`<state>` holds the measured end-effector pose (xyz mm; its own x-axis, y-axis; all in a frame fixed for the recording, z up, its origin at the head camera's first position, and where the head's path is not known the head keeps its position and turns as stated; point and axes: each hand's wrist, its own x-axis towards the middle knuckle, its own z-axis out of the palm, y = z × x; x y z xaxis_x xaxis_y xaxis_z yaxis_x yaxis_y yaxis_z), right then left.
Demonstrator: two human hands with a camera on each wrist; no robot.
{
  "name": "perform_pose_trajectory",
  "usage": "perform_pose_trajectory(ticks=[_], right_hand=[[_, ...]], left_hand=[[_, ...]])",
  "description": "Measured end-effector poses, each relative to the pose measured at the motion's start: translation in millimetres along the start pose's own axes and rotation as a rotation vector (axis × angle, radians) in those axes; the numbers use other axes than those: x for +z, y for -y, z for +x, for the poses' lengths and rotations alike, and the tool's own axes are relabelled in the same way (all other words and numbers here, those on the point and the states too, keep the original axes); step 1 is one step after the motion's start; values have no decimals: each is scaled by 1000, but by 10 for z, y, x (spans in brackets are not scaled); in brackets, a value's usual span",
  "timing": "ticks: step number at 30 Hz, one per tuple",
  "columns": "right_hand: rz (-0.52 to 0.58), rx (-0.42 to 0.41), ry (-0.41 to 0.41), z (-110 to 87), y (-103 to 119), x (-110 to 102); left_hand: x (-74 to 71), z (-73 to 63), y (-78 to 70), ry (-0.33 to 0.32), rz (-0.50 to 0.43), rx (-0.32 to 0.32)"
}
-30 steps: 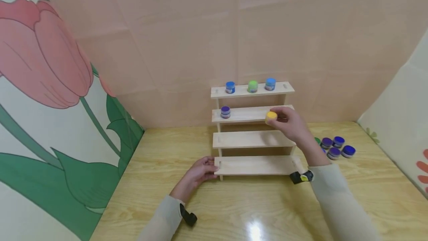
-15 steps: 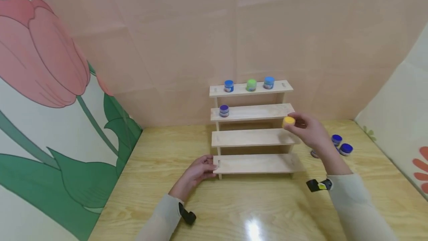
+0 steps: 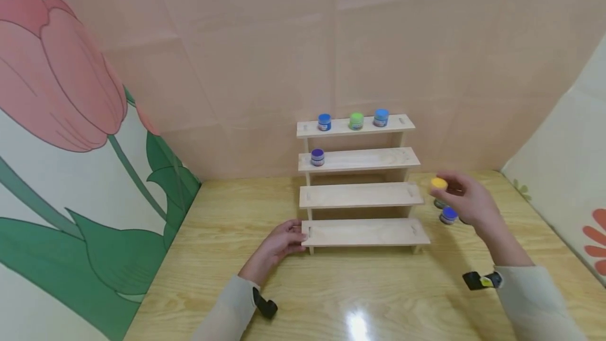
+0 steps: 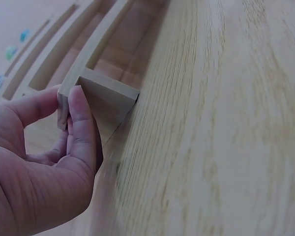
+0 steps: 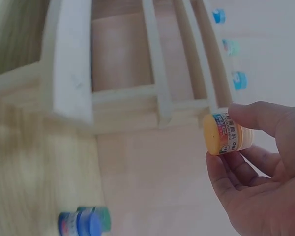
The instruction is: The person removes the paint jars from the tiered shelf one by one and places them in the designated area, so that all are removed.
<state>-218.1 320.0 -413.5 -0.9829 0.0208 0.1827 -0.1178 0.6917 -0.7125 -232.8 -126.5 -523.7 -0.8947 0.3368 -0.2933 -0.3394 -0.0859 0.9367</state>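
Note:
A wooden shelf rack [image 3: 364, 231] with stepped boards stands on the table. My left hand [image 3: 279, 241] pinches the left end of its lowest board, thumb on one face and fingers on the other in the left wrist view. To the right of the rack, my right hand [image 3: 468, 201] holds a yellow-lidded paint jar [image 5: 228, 133] between thumb and fingers, above the table. On the top board sit a blue jar [image 3: 324, 122], a green jar [image 3: 356, 121] and a light blue jar [image 3: 381, 117]. A purple jar [image 3: 317, 157] is at the left of the second board.
Below the right hand, a blue-lidded jar [image 3: 448, 215] stands on the wooden table [image 3: 379, 288], with a green jar [image 5: 104, 216] beside it. The hand hides other jars there. A pink covering [image 3: 255, 67] hangs behind, and a tulip-printed panel [image 3: 85, 93] borders the left.
My right hand has carried the yellow-lidded jar from in front of the second board rightward and down, past the rack's right side. My left hand keeps its grip on the lowest board.

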Motion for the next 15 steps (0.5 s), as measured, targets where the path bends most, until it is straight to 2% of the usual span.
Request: perform_pose_trajectory(ticks=[7, 15], right_hand=[[-17, -5, -52, -113, -239, -25], [-21, 23, -66, -258, -490, -48]], left_hand=[[4, -14, -9, 6, -11, 4], [4, -26, -10, 4, -12, 1]])
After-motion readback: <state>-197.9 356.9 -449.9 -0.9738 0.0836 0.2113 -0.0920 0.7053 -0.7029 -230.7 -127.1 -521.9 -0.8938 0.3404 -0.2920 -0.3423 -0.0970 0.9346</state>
